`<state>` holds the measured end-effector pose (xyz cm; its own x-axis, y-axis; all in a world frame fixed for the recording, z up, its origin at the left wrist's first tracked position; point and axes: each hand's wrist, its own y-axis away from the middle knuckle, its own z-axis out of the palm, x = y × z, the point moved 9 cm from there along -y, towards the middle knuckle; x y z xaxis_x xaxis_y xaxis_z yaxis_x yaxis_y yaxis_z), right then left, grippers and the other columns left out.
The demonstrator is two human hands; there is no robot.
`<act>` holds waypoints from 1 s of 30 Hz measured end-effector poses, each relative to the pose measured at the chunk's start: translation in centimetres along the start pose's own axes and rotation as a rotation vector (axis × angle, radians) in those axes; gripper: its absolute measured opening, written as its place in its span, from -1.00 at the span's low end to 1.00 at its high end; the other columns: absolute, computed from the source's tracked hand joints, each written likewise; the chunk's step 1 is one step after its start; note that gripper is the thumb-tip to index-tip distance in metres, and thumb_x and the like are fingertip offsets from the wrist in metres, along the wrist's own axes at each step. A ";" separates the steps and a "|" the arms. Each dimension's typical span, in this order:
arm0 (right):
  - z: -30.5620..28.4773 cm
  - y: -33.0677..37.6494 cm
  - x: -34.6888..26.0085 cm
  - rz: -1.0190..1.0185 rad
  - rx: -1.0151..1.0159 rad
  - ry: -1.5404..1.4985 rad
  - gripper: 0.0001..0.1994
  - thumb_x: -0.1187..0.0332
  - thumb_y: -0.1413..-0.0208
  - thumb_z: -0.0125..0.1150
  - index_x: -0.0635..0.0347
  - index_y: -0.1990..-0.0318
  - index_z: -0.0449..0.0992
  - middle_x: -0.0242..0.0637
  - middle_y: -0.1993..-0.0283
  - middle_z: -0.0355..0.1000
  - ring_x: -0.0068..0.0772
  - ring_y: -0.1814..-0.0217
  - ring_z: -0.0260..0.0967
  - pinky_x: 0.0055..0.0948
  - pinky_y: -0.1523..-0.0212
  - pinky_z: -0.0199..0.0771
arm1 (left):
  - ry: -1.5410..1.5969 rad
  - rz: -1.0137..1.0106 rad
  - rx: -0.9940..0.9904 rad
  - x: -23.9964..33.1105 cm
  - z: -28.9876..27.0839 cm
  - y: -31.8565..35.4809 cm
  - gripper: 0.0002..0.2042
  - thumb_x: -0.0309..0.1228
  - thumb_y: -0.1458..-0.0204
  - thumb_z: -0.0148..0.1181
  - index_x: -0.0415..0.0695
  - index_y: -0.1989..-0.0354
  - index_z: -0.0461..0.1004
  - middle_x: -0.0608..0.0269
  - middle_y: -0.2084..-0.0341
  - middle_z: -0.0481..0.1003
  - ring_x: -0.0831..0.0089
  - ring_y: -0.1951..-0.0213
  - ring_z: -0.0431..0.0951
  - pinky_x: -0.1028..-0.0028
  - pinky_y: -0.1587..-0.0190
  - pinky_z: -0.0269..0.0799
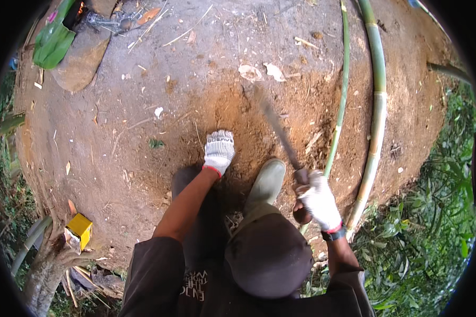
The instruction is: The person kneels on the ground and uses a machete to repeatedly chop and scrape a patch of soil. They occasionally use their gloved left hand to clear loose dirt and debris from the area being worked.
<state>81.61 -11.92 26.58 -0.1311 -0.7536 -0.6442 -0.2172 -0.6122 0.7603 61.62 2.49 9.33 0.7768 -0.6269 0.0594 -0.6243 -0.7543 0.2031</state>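
Observation:
My right hand (320,201), in a white knit glove with a red cuff, is wrapped round the brown handle of a machete (278,124). Its long dark blade slants up and to the left over the bare soil, with the far end blurred. My left hand (219,149), gloved the same way, is closed with the knuckles up, low over loose brown earth (232,105). Its fingertips are turned under, so anything inside them is hidden. Beyond the blade lie pale flat scraps (274,72). A grey-green rubber boot (268,180) stands between my hands.
To the right lie a thin green stalk (345,79) and a thicker bamboo pole (378,105), with leafy plants (433,227) past them. A large stone (81,66) and a green leaf (54,41) are far left. A yellow box (79,231) rests near a tree trunk (50,269).

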 end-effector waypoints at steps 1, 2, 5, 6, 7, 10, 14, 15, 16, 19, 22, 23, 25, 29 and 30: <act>-1.2 1.2 -3.2 -0.123 0.130 0.174 -0.80 0.46 0.04 0.08 0.30 0.21 0.38 -0.29 0.46 0.33 -0.43 0.52 0.39 -0.46 0.50 0.42 | 0.023 -0.076 -0.222 -0.5 2.0 1.9 -0.59 -0.15 0.03 0.16 -0.14 0.06 0.43 0.02 0.13 0.46 0.11 0.03 0.46 0.13 -0.04 0.33; -1.8 3.9 -9.7 -0.573 0.370 0.781 -0.74 0.54 -0.13 -0.08 0.34 0.02 0.31 -0.26 0.43 0.36 -0.38 0.50 0.37 -0.42 0.35 0.50 | 0.065 -0.091 -0.340 -0.1 2.3 1.7 -0.57 -0.14 0.04 0.17 -0.15 0.06 0.43 -0.01 0.10 0.45 0.08 0.02 0.45 0.10 -0.07 0.32; -3.1 4.7 -15.3 -0.803 0.579 -0.004 -0.82 0.36 -0.26 0.00 0.34 0.23 0.33 -0.27 0.56 0.32 -0.41 0.47 0.36 -0.38 0.34 0.49 | 0.131 -0.113 -0.311 -0.4 0.0 -0.2 -0.58 -0.14 0.05 0.20 -0.14 0.07 0.42 -0.01 0.12 0.45 0.08 0.03 0.45 0.11 -0.06 0.32; -2.0 4.6 -16.0 -0.895 0.584 -0.046 -0.81 0.35 -0.27 0.00 0.33 0.27 0.32 -0.28 0.58 0.31 -0.42 0.48 0.35 -0.39 0.35 0.48 | 0.131 -0.147 -0.284 -1.4 -0.6 0.2 -0.59 -0.14 0.06 0.20 -0.13 0.08 0.43 0.00 0.13 0.45 0.09 0.03 0.45 0.11 -0.05 0.33; -1.1 3.8 -10.3 -0.744 0.569 0.149 -0.85 0.40 -0.20 0.04 0.32 0.20 0.32 -0.29 0.49 0.31 -0.43 0.40 0.34 -0.44 0.35 0.44 | 0.154 -0.154 -0.247 -0.8 -1.3 -0.2 -0.59 -0.14 0.06 0.21 -0.13 0.10 0.43 0.01 0.14 0.45 0.09 0.04 0.46 0.11 -0.04 0.34; 1.9 -0.8 4.2 -0.138 0.149 0.580 -0.84 0.42 -0.05 0.07 0.30 0.24 0.40 -0.06 0.43 0.35 -0.12 0.36 0.38 -0.32 0.32 0.41 | 0.177 -0.163 -0.156 0.3 -2.1 -1.6 -0.64 -0.18 0.07 0.20 -0.12 0.14 0.46 0.04 0.16 0.46 0.10 0.07 0.47 0.09 0.01 0.36; 2.4 0.5 -1.8 -0.252 0.187 0.776 -0.74 0.30 -0.01 0.11 0.34 0.24 0.45 0.04 0.46 0.41 0.02 0.30 0.45 -0.17 0.21 0.43 | 0.226 -0.246 -0.072 -1.5 -2.6 -0.4 -0.66 -0.16 0.09 0.14 -0.10 0.20 0.47 0.04 0.24 0.49 0.11 0.15 0.50 0.17 0.08 0.40; 2.2 2.1 -4.4 -0.233 0.224 0.629 -0.73 0.27 -0.06 0.10 0.33 0.21 0.44 -0.05 0.45 0.39 -0.09 0.32 0.43 -0.21 0.22 0.43 | 0.179 -0.260 -0.043 -2.7 -1.8 0.8 -0.66 -0.16 0.08 0.15 -0.11 0.19 0.47 0.04 0.23 0.49 0.12 0.14 0.50 0.16 0.08 0.39; 1.0 3.7 -6.5 -0.193 0.290 0.501 -0.71 0.23 -0.10 0.10 0.32 0.18 0.42 -0.14 0.45 0.37 -0.19 0.34 0.40 -0.25 0.23 0.43 | 0.218 -0.302 -0.219 -1.9 -0.8 2.7 -0.67 -0.17 0.07 0.15 -0.11 0.20 0.46 0.03 0.23 0.49 0.12 0.14 0.50 0.16 0.08 0.39; -1.1 6.0 -13.0 -0.789 0.322 -0.240 -0.61 0.09 -0.16 0.07 0.28 0.11 0.37 -0.26 0.34 0.34 -0.35 0.27 0.36 -0.33 0.23 0.40 | 0.259 -0.307 -0.219 -1.6 -0.6 2.0 -0.70 -0.19 0.08 0.17 -0.11 0.24 0.45 0.03 0.25 0.48 0.12 0.14 0.49 0.16 0.08 0.39; -1.1 1.2 -3.8 -0.590 0.404 -0.198 -0.79 0.28 -0.16 0.03 0.23 0.18 0.36 -0.23 0.48 0.35 -0.32 0.46 0.31 -0.36 0.34 0.43 | 0.256 -0.279 -0.131 -1.4 -1.2 1.1 -0.69 -0.19 0.08 0.18 -0.11 0.23 0.45 0.04 0.25 0.48 0.12 0.13 0.48 0.15 0.07 0.38; 1.7 -2.0 2.7 -0.273 0.150 0.276 -0.75 0.28 -0.07 0.07 0.28 0.19 0.40 -0.10 0.47 0.38 -0.13 0.46 0.34 -0.29 0.37 0.43 | 0.275 -0.282 -0.258 -1.2 -1.3 -0.1 -0.65 -0.17 0.07 0.18 -0.13 0.17 0.44 0.00 0.19 0.47 0.10 0.09 0.47 0.15 0.02 0.37; 5.8 -2.3 5.9 -0.254 0.052 0.801 -0.79 0.37 0.03 0.11 0.32 0.28 0.45 0.06 0.58 0.36 0.16 0.57 0.28 -0.11 0.48 0.37 | 0.251 -0.284 -0.186 -2.4 -1.6 0.8 -0.61 -0.17 0.07 0.18 -0.13 0.11 0.44 -0.02 0.14 0.47 0.09 0.06 0.47 0.15 -0.02 0.35; 4.4 1.7 -3.2 -0.708 0.122 0.890 -0.83 0.33 -0.08 0.13 0.28 0.33 0.46 -0.16 0.58 0.35 -0.17 0.50 0.30 -0.22 0.30 0.40 | 0.197 -0.319 0.038 -4.3 -1.5 2.6 -0.58 -0.13 0.08 0.19 -0.12 0.08 0.46 0.02 0.09 0.46 0.10 0.03 0.47 0.16 -0.05 0.35; 2.0 3.2 -6.8 -0.652 0.294 0.754 -0.84 0.34 -0.11 0.12 0.27 0.37 0.45 -0.25 0.61 0.31 -0.30 0.55 0.28 -0.26 0.28 0.45 | 0.328 -0.354 -0.154 -2.9 -0.6 2.8 -0.61 -0.14 0.07 0.18 -0.11 0.11 0.47 0.04 0.11 0.47 0.12 0.03 0.47 0.16 -0.03 0.36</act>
<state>79.84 -8.27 33.28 0.7135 -0.3136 -0.6266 -0.2692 -0.9483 0.1681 57.67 2.29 10.31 0.9391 -0.2249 0.2600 -0.3177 -0.8566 0.4066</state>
